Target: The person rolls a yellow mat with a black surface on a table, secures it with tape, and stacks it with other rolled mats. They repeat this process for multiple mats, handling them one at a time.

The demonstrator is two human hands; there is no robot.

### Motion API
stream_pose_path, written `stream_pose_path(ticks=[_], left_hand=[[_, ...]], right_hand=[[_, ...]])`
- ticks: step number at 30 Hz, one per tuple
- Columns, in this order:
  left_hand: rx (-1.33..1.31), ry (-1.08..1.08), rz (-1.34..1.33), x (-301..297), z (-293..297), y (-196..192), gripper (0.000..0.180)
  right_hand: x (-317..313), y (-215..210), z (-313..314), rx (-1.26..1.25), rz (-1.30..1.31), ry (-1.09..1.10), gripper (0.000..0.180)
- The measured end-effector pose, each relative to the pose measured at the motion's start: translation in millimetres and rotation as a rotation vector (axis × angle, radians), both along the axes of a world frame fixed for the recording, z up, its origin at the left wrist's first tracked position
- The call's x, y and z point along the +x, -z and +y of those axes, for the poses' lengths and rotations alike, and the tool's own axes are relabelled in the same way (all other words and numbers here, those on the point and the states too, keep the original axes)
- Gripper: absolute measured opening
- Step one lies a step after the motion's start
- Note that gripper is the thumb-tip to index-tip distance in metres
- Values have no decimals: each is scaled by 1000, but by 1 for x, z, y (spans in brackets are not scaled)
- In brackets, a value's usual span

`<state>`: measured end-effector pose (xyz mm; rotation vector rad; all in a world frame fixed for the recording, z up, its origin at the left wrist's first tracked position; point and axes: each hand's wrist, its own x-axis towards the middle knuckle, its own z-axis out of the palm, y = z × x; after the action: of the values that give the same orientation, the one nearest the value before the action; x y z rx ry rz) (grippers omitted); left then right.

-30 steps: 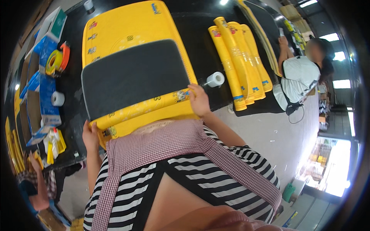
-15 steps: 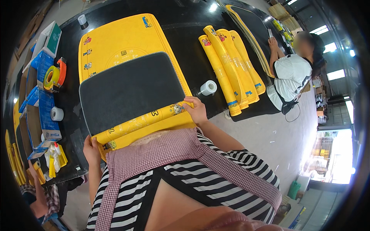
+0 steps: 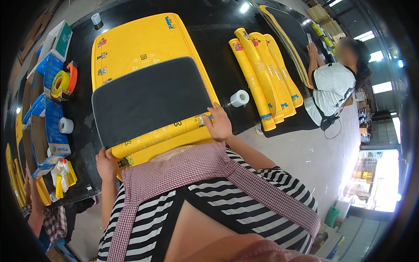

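Observation:
A yellow mat with cartoon prints lies in front of me, its near edge curled into a roll (image 3: 162,132) above a flat yellow layer. Wrapped around the roll's left end are the fingers of my left hand (image 3: 106,165). My right hand (image 3: 219,125) grips the right end, its fingers over the top and part of the print covered. Beyond the roll spreads a dark panel with rounded corners (image 3: 150,98), seemingly a mat's underside. It overlaps a flat yellow mat (image 3: 131,50) with small figures along its side.
Several rolled yellow mats (image 3: 266,78) lie to the right, near a roll of clear film (image 3: 239,98). Blue cartons (image 3: 56,120) and an orange tape dispenser (image 3: 71,78) stand at left. A co-worker (image 3: 334,81) sits at far right; another person's arm (image 3: 34,198) shows at lower left.
My right hand has shifted from the roll's end to farther over its top. The left hand still holds the other end. The whole view has moved slightly.

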<state>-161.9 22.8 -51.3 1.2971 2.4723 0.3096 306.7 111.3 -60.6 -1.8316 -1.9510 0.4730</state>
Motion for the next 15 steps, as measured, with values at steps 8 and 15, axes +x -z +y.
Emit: stream_pose_path(ticks=[8, 15], left_hand=[[145, -148, -8, 3, 22, -5, 62], [142, -114, 105, -7, 40, 11, 47]], right_hand=[[-10, 22, 45, 232, -329, -39, 46], [-25, 9, 66, 231, -275, -114, 40]])
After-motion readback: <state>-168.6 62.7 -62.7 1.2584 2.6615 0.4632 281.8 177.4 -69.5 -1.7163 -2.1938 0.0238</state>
